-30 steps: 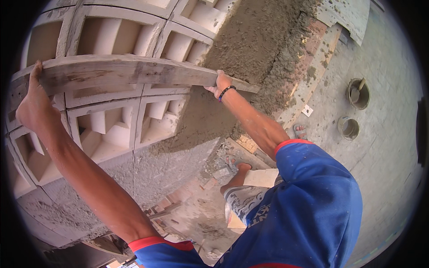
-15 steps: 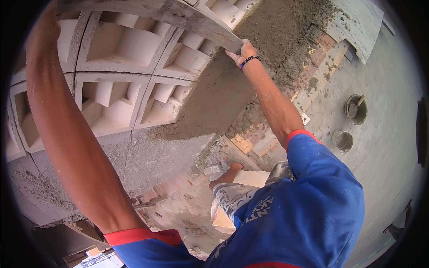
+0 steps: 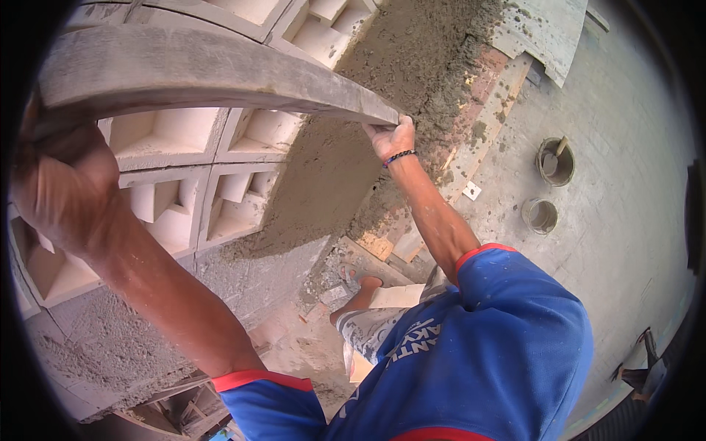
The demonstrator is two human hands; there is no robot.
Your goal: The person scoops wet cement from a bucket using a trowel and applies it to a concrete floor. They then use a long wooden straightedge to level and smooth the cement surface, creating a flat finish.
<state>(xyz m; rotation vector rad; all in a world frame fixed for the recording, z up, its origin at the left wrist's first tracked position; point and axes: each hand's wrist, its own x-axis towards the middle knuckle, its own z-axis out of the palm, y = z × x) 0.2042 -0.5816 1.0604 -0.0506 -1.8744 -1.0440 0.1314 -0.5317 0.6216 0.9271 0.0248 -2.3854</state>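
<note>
A long grey, mortar-stained straightedge board [image 3: 213, 66] spans the upper left, held at both ends. My left hand [image 3: 66, 184] is closed around its left end, with some fingers hidden behind the wood. At the other end, my right hand [image 3: 393, 138] grips the board's tip with fingers underneath. Beneath the board are pale ventilation blocks [image 3: 165, 195] with angled recesses. Beside them runs a band of wet grey mortar [image 3: 323, 176], smooth in its lower part and rougher higher up. The board's right end lies over this band.
Two buckets [image 3: 555, 162] [image 3: 540, 216] stand on the grey floor at right, the farther one with a handled tool inside. Mortar-splattered planks [image 3: 489, 121] and a pale sheet [image 3: 540, 33] border the mortar. My bare foot [image 3: 368, 282] rests near rubble below.
The board has come lower in the picture and nearer to me, my left hand dropping with it. My right hand keeps its hold on the end. The whole view has shifted slightly.
</note>
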